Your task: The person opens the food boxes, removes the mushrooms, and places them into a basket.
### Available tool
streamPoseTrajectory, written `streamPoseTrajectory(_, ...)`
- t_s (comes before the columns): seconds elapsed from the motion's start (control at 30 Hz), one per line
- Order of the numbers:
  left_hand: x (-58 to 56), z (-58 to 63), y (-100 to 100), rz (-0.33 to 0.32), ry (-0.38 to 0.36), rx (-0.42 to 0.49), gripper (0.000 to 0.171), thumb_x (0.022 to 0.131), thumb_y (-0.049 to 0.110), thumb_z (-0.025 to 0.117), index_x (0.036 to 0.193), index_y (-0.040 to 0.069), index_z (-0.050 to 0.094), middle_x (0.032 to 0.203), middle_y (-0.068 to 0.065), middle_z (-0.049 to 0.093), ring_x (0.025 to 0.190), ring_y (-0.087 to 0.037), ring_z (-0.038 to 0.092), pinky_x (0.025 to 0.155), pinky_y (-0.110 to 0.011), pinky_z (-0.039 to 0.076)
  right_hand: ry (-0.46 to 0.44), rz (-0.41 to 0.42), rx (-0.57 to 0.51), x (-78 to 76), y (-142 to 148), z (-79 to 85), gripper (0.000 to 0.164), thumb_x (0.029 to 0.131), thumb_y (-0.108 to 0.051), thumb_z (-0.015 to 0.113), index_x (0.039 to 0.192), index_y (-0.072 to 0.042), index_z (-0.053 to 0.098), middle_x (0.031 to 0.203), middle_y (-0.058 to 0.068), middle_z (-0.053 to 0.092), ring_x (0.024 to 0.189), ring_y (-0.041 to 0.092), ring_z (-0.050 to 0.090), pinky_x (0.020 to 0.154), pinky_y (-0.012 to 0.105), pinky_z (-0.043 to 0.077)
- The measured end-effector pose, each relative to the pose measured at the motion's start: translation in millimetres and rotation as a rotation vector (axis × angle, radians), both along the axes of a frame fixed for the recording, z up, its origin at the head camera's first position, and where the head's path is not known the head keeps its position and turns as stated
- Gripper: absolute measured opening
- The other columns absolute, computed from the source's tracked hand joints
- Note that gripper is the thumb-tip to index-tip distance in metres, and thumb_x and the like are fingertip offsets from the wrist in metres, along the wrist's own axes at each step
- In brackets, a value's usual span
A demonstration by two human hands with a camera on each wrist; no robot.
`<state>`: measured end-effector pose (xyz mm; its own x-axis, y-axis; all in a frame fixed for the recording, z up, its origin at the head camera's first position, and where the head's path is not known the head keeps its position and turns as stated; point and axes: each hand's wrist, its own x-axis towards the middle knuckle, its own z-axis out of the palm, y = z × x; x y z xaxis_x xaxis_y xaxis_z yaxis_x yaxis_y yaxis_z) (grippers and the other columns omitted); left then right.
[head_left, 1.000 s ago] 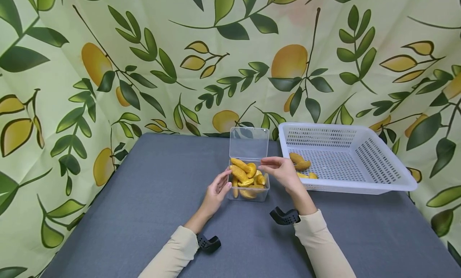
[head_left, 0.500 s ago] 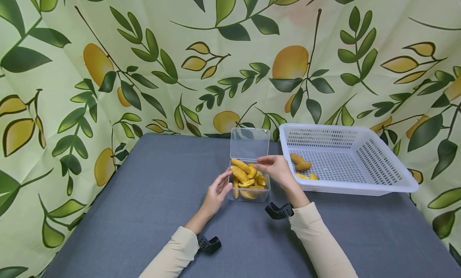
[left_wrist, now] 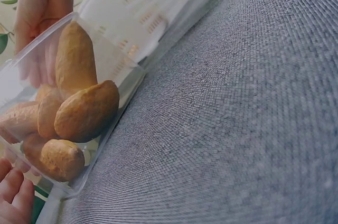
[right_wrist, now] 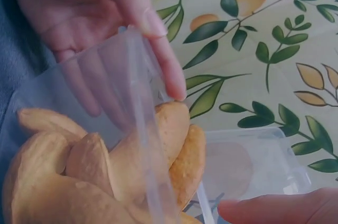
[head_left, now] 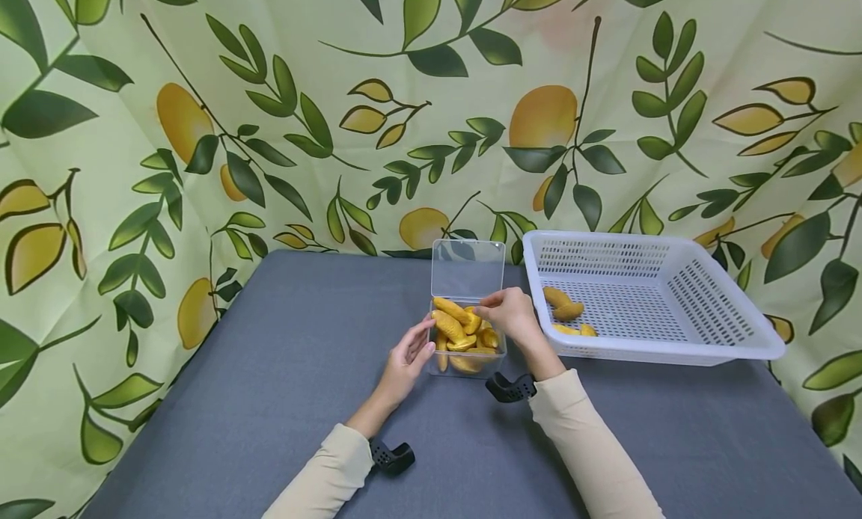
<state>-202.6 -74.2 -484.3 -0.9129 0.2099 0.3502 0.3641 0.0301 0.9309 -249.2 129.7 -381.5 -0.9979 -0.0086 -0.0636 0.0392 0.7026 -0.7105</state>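
Observation:
A small clear plastic box [head_left: 488, 366] stands on the table with its lid [head_left: 468, 268] raised at the back. Heaped inside are several elongated, lumpy yellow-brown pieces [head_left: 447, 326], potato-like in the wrist views. My left hand [head_left: 404, 358] rests against the box's left side. In the right wrist view, its index finger [right_wrist: 170, 71] reaches over the rim to a piece, and the thumb lies at the corner. My right hand [head_left: 515, 317] is over the box's right rim, fingertips at the pieces. One right finger [right_wrist: 280, 208] shows beside the pile with nothing held in sight.
A white perforated basket [head_left: 673, 347] stands right of the box, with several more yellow-brown pieces [head_left: 562, 303] at its left end. The grey cloth-covered table [head_left: 323, 317] meets a leaf-and-fruit-patterned curtain [head_left: 283, 70] at the back.
My right hand has moved slightly left, from the box's right edge to over the pieces. My left hand stays at the box's left side. The box has not visibly moved.

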Motion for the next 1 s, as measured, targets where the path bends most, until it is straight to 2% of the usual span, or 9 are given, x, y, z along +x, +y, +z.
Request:
streamPoseTrajectory(0.17, 0.7, 1.3, 0, -0.001, -0.006, 0.009, 0.042, 0.098, 0.006, 0.051, 0.138, -0.005, 0.045, 0.153, -0.023, 0.036, 0.141, -0.037, 0.036, 0.111, -0.009, 0.033, 0.011, -0.031, 0.019, -1.9, -2, -1.9, 0.021, 0.083, -0.019, 0.074, 0.093, -0.001, 0.077, 0.097, 0.018, 0.075, 0.087, 0.029, 0.069, 0.064, 0.029, 0.056)
streamPoseTrajectory(0.37, 1.3, 1.2, 0, -0.006, -0.005, 0.013, 0.042, 0.098, 0.006, 0.051, 0.137, -0.006, 0.045, 0.153, -0.023, 0.036, 0.140, -0.036, 0.036, 0.110, -0.007, 0.033, 0.051, -0.081, 0.018, -2.6, -4, -6.9, 0.020, 0.077, -0.020, 0.080, 0.086, -0.003, 0.077, 0.091, 0.016, 0.076, 0.083, 0.028, 0.068, 0.058, 0.025, 0.051)
streamPoseTrajectory(0.53, 0.9, 1.4, 0, -0.005, 0.000, 0.013, 0.041, 0.098, 0.006, 0.051, 0.136, -0.006, 0.045, 0.152, -0.023, 0.037, 0.140, -0.034, 0.037, 0.109, -0.006, 0.033, 0.126, -0.119, 0.017, -0.9, -7, -10.9, 0.017, 0.073, -0.018, 0.083, 0.080, -0.003, 0.077, 0.080, 0.014, 0.076, 0.072, 0.025, 0.068, 0.053, 0.022, 0.045)
streamPoseTrajectory(0.7, 1.2, 2.1, 0, -0.002, 0.006, 0.018, 0.041, 0.097, 0.006, 0.051, 0.137, -0.006, 0.045, 0.152, -0.024, 0.037, 0.140, -0.036, 0.037, 0.110, -0.007, 0.033, 0.202, -0.140, 0.041, 0.5, -11, -13.7, 0.012, 0.074, -0.014, 0.081, 0.077, -0.004, 0.077, 0.077, 0.014, 0.076, 0.069, 0.026, 0.068, 0.054, 0.024, 0.048)
streamPoseTrajectory(0.87, 1.5, 2.1, 0, -0.005, 0.017, 0.012, 0.041, 0.098, 0.005, 0.051, 0.137, -0.007, 0.045, 0.152, -0.025, 0.037, 0.139, -0.039, 0.037, 0.110, -0.007, 0.034, 0.248, -0.176, -0.008, 2.8, -11, -14.3, 0.008, 0.076, -0.011, 0.078, 0.078, -0.003, 0.077, 0.077, 0.016, 0.075, 0.069, 0.027, 0.068, 0.056, 0.026, 0.049)
streamPoseTrajectory(1.0, 1.4, 2.2, 0, -0.010, 0.010, 0.012, 0.042, 0.097, 0.005, 0.051, 0.137, -0.006, 0.045, 0.153, -0.024, 0.037, 0.140, -0.037, 0.036, 0.110, -0.006, 0.033, 0.253, -0.196, -0.087, 4.6, -10, -13.4, 0.008, 0.077, -0.008, 0.074, 0.082, -0.002, 0.076, 0.081, 0.018, 0.075, 0.072, 0.029, 0.069, 0.056, 0.022, 0.049)
